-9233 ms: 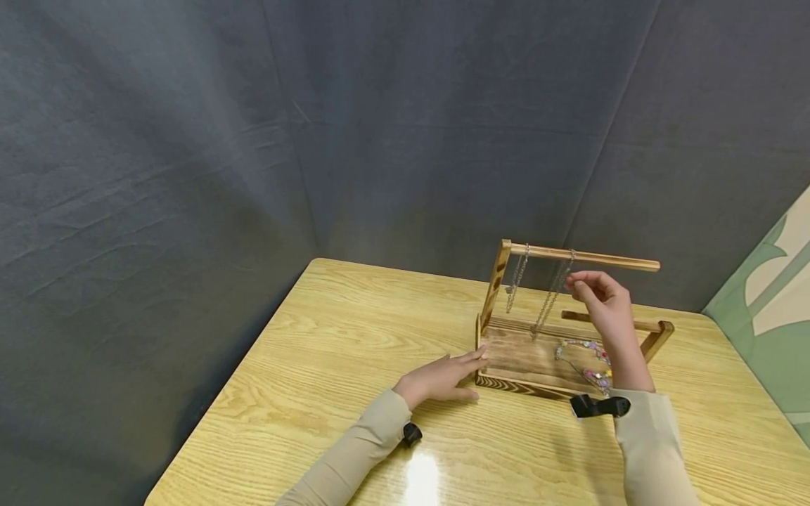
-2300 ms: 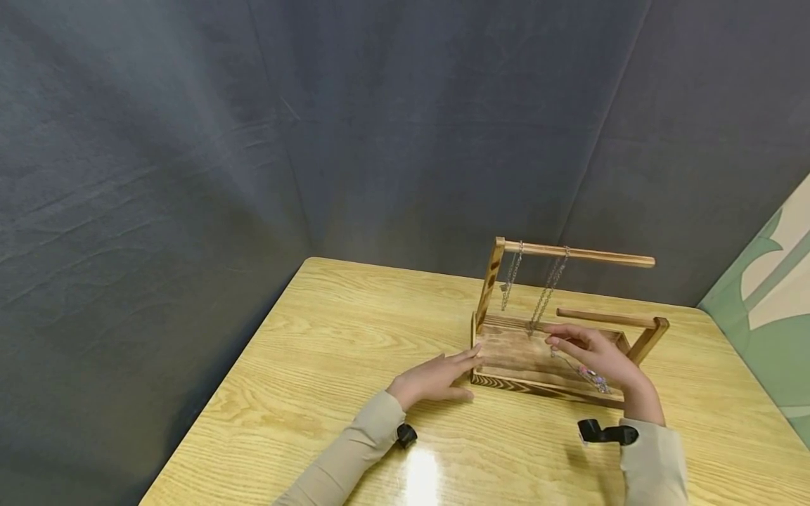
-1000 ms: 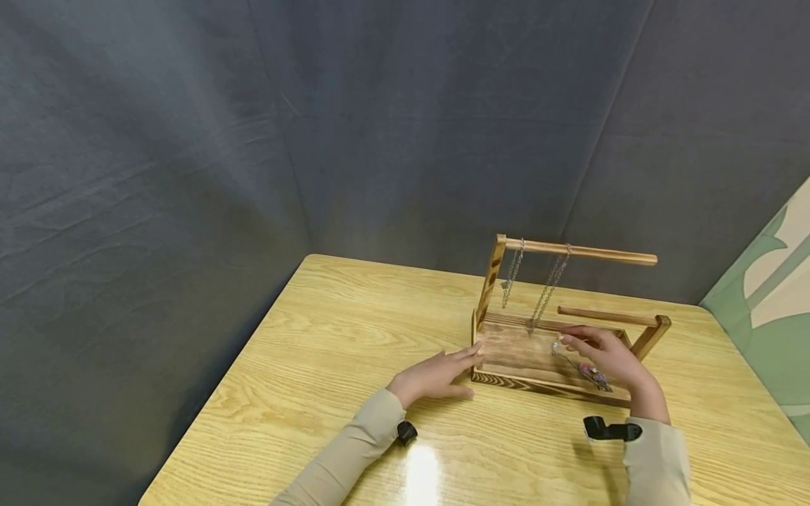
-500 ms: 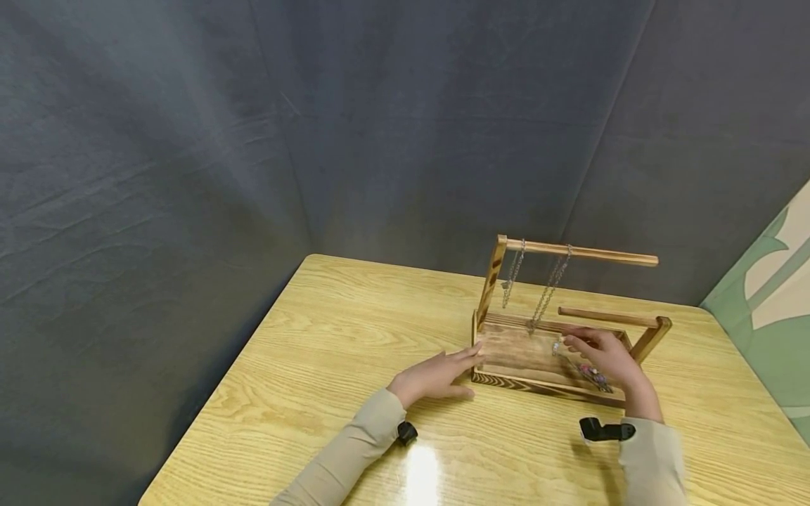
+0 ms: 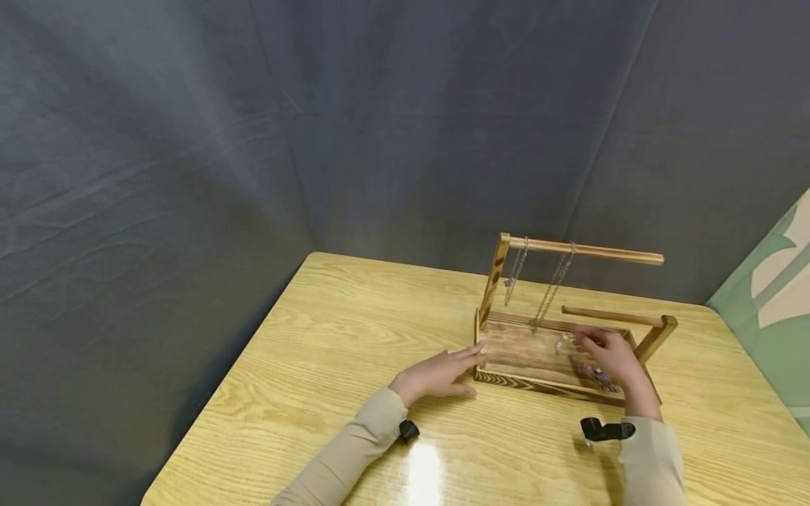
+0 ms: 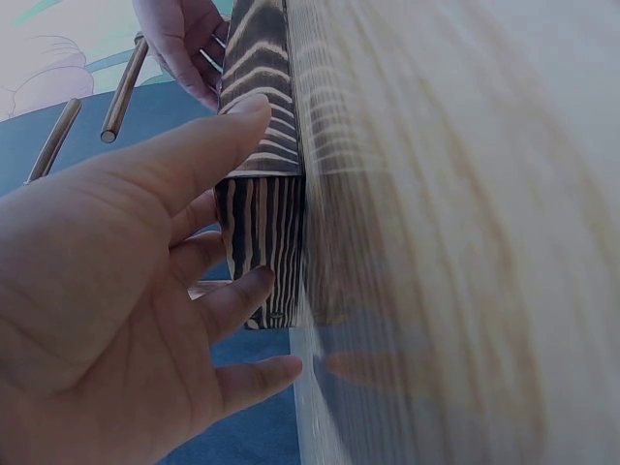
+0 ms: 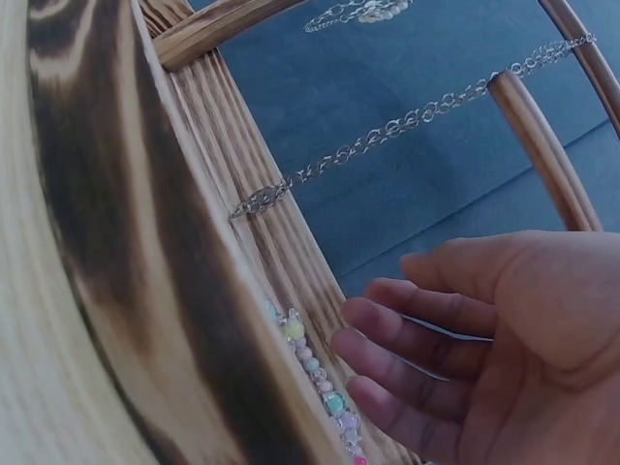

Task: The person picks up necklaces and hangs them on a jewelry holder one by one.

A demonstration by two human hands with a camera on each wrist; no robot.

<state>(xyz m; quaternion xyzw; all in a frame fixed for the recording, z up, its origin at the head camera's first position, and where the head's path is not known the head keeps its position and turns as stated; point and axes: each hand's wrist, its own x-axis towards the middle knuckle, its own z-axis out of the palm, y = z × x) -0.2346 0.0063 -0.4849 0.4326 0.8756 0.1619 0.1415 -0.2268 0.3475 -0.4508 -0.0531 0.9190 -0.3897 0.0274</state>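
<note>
A wooden jewelry stand with a shallow tray (image 5: 538, 385) sits on the table. My left hand (image 5: 436, 376) rests against the tray's left end; the left wrist view puts its thumb along the dark-grained side (image 6: 262, 136), fingers fairly straight. Inside the tray lies a colorful beaded necklace (image 5: 598, 377), partly hidden behind my right hand (image 5: 610, 358). In the right wrist view, loosely bent fingers hover by the beads (image 7: 320, 373), thumb apart, gripping nothing visible. Two silver chains, a longer one (image 5: 552, 288) and a shorter one (image 5: 515, 274), hang from the upper bar (image 5: 616, 254).
A lower wooden bar (image 5: 607, 315) juts left from a post (image 5: 654, 341) at the stand's right end, close above my right hand. Dark grey curtain (image 5: 405, 140) stands behind the table (image 5: 354, 316). At far right is a green-patterned panel (image 5: 785, 337).
Since the oldest frame, my right hand has come down from the longer hanging chain to the beaded necklace, then shifted slightly right, off its pale beads. My left hand stays against the tray.
</note>
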